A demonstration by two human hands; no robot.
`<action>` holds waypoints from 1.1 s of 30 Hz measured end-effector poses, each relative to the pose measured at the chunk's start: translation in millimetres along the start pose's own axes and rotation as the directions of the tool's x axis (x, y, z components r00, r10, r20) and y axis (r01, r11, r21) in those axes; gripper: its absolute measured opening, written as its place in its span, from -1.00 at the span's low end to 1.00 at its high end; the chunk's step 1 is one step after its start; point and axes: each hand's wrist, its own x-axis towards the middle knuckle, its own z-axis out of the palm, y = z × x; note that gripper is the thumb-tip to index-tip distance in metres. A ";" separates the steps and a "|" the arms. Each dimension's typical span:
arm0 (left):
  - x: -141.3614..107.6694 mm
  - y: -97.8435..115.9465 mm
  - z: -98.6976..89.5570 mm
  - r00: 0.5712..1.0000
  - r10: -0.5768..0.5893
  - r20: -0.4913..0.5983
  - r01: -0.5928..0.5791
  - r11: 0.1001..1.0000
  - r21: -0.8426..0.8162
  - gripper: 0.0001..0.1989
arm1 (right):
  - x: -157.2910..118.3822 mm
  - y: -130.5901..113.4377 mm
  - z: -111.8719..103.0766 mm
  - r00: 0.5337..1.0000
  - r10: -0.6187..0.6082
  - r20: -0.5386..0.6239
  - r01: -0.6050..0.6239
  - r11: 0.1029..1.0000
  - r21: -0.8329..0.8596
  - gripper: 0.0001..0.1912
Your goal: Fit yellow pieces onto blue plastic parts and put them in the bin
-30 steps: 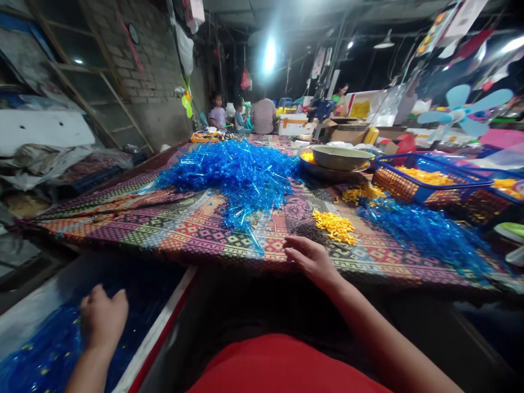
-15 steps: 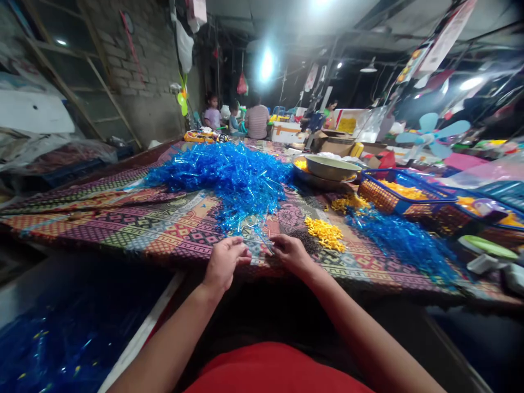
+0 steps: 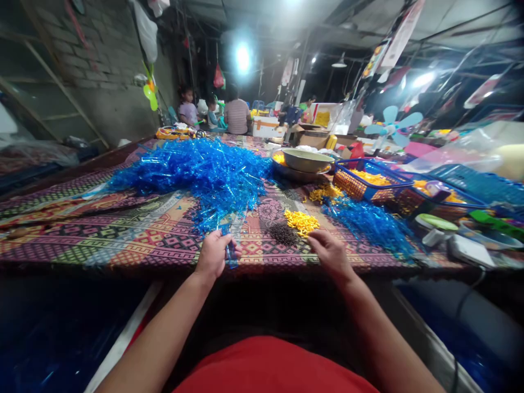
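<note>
My left hand point(image 3: 213, 254) is closed around a clear blue plastic tube piece point(image 3: 230, 254), just in front of the large heap of blue plastic pieces point(image 3: 196, 169). At the near edge of a small pile of yellow plastic parts point(image 3: 302, 222) is my right hand point(image 3: 328, 250). Its fingertips are pinched together, and whatever lies between them is hidden. Beside the yellow pile, on its left, sits a small pile of dark beads point(image 3: 283, 233). A patterned cloth point(image 3: 262, 248) lies under all of these.
More blue pieces point(image 3: 372, 226) lie to the right. Behind them stand blue baskets point(image 3: 364, 194) of yellow parts and metal bowls point(image 3: 307, 161). A blue fan point(image 3: 393, 125) is at right. Several people point(image 3: 236, 117) sit at the back.
My right hand has moved right, away from my left, to the yellow parts. A blue piece now shows plainly in my left hand. The view has turned right.
</note>
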 end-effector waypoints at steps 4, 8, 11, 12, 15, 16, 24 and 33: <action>1.2 -1.7 -1.5 1.000 -0.007 0.022 0.007 0.999 0.031 -0.84 | 13.2 38.3 -26.0 0.999 -0.036 -0.015 0.032 0.976 -0.214 -0.79; -0.9 -1.8 0.2 0.999 0.001 0.041 -0.004 0.998 0.066 -0.83 | 23.7 26.7 -14.6 0.974 -0.054 0.221 0.158 0.860 -0.484 -0.76; -1.1 -1.7 0.2 0.999 0.014 0.044 -0.017 0.996 0.082 -0.83 | 36.8 13.4 -0.6 0.944 -0.004 0.331 0.211 0.777 -0.593 -0.76; -1.0 -1.7 0.0 0.999 0.018 0.044 -0.022 0.996 0.088 -0.83 | 41.4 11.1 2.6 0.939 0.001 0.344 0.218 0.771 -0.598 -0.77; -1.1 -2.2 -0.4 0.999 0.027 0.044 -0.032 0.994 0.102 -0.83 | 52.3 9.1 6.4 0.926 -0.001 0.377 0.242 0.769 -0.592 -0.78; -1.3 -2.4 -0.4 0.999 0.031 0.045 -0.035 0.994 0.105 -0.82 | 54.4 9.4 6.1 0.920 -0.007 0.392 0.255 0.769 -0.587 -0.78; -1.7 -4.5 0.9 0.998 0.049 0.044 -0.053 0.994 0.094 -0.78 | 52.3 18.3 0.4 0.854 -0.086 0.512 0.375 0.785 -0.494 -0.80; -1.8 -5.5 0.3 0.997 0.059 0.046 -0.061 0.997 0.046 -0.78 | 53.3 22.4 1.5 0.910 -0.108 0.400 0.343 0.739 -0.579 -0.79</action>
